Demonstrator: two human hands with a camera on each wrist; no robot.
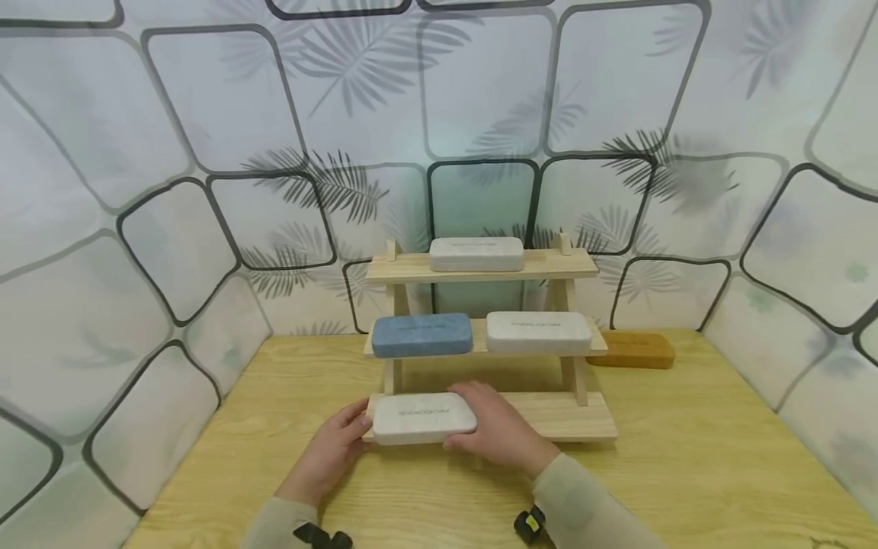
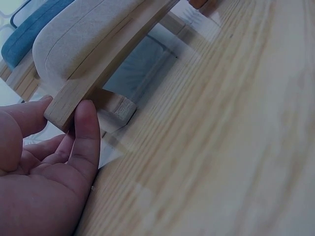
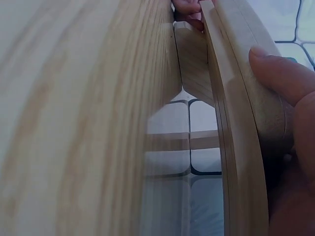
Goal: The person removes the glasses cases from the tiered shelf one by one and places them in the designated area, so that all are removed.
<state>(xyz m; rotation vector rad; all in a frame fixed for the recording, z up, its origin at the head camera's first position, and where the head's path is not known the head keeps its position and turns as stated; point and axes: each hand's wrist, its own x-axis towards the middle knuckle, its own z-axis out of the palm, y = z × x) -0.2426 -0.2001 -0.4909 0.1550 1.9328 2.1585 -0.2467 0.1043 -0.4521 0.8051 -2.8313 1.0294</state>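
A white glasses case (image 1: 421, 427) lies on the left part of the bottom shelf of a wooden three-tier stand (image 1: 562, 418). My right hand (image 1: 497, 427) grips the case's right end, the thumb along its front in the right wrist view. At the left end of that shelf, my left hand (image 1: 336, 446) pinches the board's corner; the left wrist view shows a finger under the board (image 2: 61, 105). On the middle shelf sit a blue glasses case (image 1: 421, 337) and, to its right, another white glasses case (image 1: 538, 335). The right hand's far fingers are hidden behind the case.
One more white glasses case (image 1: 476, 255) stands on the top shelf. An orange-brown case (image 1: 632, 351) lies on the wooden table (image 1: 693, 457), behind the stand at the right. A patterned curtain (image 1: 206, 99) encloses the table's back and sides.
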